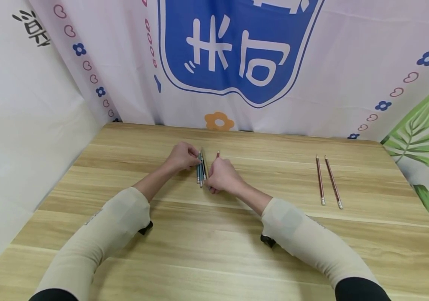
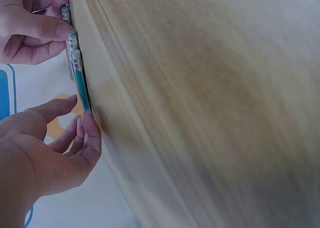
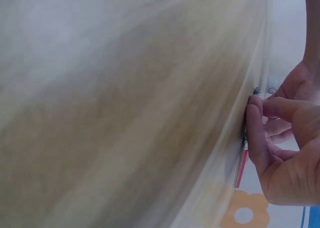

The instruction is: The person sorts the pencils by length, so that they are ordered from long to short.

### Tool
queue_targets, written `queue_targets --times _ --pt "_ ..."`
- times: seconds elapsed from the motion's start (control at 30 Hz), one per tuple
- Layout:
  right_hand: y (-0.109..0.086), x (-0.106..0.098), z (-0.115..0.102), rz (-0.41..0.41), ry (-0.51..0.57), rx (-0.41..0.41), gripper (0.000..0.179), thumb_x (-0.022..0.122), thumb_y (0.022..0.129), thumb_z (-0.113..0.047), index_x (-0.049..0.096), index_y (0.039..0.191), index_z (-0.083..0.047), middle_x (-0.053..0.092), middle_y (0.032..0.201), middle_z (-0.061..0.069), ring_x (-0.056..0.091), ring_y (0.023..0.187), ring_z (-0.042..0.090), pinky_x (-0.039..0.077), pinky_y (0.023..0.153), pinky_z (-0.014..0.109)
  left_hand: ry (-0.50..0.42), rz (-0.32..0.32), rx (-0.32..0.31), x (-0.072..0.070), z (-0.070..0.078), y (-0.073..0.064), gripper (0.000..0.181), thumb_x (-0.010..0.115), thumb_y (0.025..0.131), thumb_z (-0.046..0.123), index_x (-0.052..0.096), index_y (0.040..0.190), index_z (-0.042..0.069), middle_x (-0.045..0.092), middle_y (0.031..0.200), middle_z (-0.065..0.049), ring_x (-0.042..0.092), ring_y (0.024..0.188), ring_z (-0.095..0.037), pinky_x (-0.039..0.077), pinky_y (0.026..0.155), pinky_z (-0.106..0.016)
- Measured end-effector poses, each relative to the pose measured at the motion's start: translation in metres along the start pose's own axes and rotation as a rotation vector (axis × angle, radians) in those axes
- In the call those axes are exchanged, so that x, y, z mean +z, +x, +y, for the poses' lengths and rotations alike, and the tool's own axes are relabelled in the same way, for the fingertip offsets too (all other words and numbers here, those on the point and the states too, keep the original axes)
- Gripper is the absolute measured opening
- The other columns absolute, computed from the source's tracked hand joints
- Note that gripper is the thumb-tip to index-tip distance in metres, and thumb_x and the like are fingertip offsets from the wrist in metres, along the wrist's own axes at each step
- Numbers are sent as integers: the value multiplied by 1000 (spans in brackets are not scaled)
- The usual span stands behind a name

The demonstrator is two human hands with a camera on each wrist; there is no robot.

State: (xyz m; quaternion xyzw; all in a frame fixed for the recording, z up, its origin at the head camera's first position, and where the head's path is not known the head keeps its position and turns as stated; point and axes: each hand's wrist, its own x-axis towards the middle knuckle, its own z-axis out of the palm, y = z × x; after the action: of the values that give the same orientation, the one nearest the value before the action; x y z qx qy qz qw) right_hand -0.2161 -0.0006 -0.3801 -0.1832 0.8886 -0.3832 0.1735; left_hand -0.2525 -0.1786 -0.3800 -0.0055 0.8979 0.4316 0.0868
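Observation:
Several pencils [image 1: 200,170], mostly blue-green with one gold-coloured pencil [image 1: 205,161], lie bunched side by side on the table between the hands. My left hand [image 1: 183,157] touches the bunch from its left side, thumb and fingertips apart at the end of a green pencil [image 2: 80,82] in the left wrist view. My right hand [image 1: 223,174] pinches one pencil near its eraser end at the bunch's right side; that pencil is mostly hidden by the fingers. A red pencil [image 1: 218,154] shows partly from behind the right hand.
Two dark red striped pencils [image 1: 320,179] lie apart on the right part of the wooden table [image 1: 207,251]. A printed curtain [image 1: 131,62] hangs along the table's far edge, and a white wall [image 1: 19,138] stands at the left.

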Motion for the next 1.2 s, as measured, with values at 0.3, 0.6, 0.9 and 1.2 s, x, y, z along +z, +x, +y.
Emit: queue_targets --times 0.3,0.6,0.9,1.2 --pt "0 0 -3 3 -34 22 24 75 88 1 67 66 0 68 56 8 69 49 19 62 50 29 9 -5 -4 -1 2 -1 16 76 90 -2 69 103 -8 67 90 -13 63 72 -17 60 58 -24" --pt "4 -1 -6 -13 -85 54 24 75 88 -1 70 65 1 68 54 6 68 47 19 62 50 29 4 4 -5 -3 2 -1 17 77 90 -1 68 103 -7 67 90 -13 64 72 -19 57 55 -21" --pt "6 -2 -9 -27 -110 47 19 73 88 -3 68 70 -1 68 55 7 68 46 18 62 49 29 -18 3 -7 -6 4 -2 19 76 90 -1 68 105 -9 65 88 -12 64 73 -19 59 57 -23" --pt "7 -4 -8 -46 -61 79 19 76 87 -2 67 71 1 68 56 10 68 47 20 63 50 31 -19 1 -12 -6 1 -1 18 75 91 0 67 105 -8 65 90 -13 64 73 -20 58 57 -22"
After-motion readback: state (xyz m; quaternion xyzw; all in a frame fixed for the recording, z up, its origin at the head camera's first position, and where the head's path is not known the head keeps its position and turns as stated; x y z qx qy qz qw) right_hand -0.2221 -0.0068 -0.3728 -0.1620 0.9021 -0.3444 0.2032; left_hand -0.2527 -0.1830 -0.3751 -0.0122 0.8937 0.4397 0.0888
